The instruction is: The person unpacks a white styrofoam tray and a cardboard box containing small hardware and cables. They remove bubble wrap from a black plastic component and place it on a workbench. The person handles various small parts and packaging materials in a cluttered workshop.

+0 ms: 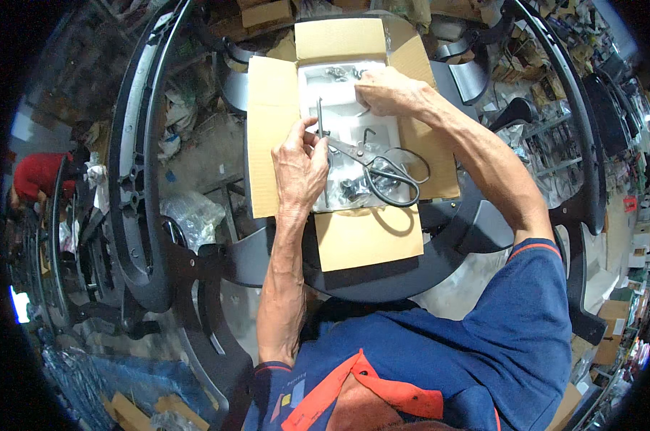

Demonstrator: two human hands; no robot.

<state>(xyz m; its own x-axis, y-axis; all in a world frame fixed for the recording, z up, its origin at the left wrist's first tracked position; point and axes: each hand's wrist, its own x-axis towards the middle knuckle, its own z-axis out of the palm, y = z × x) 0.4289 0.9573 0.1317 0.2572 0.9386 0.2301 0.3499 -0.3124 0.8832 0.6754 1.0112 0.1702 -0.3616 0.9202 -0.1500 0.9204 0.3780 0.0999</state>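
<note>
My left hand (pixel 301 167) pinches a thin dark metal rod (pixel 320 110), held upright over the left side of an open cardboard box (pixel 370 237). A pair of black-handled scissors (pixel 360 153) lies across the contents, its blade tips close to my left thumb. Over the far right of the box, my right hand (pixel 392 92) has its fingers curled; whether they grip something is hidden. White lining (pixel 325 89) shows inside. An L-shaped hex key (pixel 368 132) rests beyond the scissors. Small dark hardware (pixel 335 73) sits at the far end, and clear plastic bags (pixel 352 188) of dark parts lie nearer me.
Beneath the box is a round black surface (pixel 357 285). Curved black frames (pixel 141 161) rise on the left and right (pixel 573 108). Plastic wrap (pixel 193 215) lies on the floor. A person in red (pixel 39 175) bends over at far left. Cardboard boxes (pixel 613 328) stand at right.
</note>
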